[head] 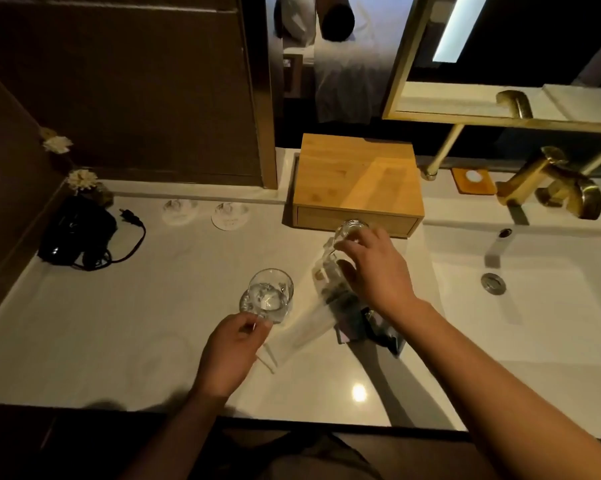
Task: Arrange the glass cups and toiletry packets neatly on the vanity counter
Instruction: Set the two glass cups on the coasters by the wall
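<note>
My left hand (231, 351) grips a clear glass cup (269, 294) by its near side, just above the white vanity counter (119, 323). Above the counter's middle, my right hand (372, 268) is closed over a second glass cup (349, 230) that is tilted with its mouth toward the wooden box. Dark toiletry packets (354, 327) and pale paper-wrapped packets (306, 327) lie under and beside my right wrist. Two round white coasters (179, 211) (229, 216) sit near the back wall.
A wooden box (358, 181) stands at the back centre. A black hair dryer (75, 233) with its cord lies at the left. The white sink (521, 289), brass faucet (548, 181) and a soap dish (472, 180) are at the right.
</note>
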{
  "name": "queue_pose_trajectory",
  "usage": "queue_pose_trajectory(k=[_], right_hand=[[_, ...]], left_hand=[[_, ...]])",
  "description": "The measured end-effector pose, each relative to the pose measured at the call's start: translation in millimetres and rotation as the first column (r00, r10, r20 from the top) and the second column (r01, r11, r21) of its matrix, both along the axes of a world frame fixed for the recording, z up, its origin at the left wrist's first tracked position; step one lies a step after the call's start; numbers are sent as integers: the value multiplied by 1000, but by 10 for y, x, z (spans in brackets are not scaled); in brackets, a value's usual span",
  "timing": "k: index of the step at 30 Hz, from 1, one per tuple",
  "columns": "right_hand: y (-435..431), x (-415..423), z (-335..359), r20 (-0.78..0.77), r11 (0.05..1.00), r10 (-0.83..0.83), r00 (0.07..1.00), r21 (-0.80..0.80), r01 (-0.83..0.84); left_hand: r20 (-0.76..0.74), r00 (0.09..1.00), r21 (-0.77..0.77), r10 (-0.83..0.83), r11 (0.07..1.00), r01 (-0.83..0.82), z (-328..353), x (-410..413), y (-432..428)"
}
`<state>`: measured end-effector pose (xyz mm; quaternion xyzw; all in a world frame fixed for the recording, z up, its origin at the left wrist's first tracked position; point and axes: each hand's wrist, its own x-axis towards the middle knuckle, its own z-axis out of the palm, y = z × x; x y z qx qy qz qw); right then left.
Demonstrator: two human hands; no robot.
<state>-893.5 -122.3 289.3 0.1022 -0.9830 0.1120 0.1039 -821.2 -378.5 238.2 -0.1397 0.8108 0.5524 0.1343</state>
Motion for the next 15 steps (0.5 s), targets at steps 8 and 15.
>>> queue_pose_trajectory(k=[8,15], right_hand=[[-169,-530,10,112,873,199,974,431,-228],[-268,-603,86,128,835,232,964,482,-265]], left_hand=[[22,1000,45,6,999,-7,-67,-91,-57],[2,1000,62,-28,998,28,12,-371,-346]])
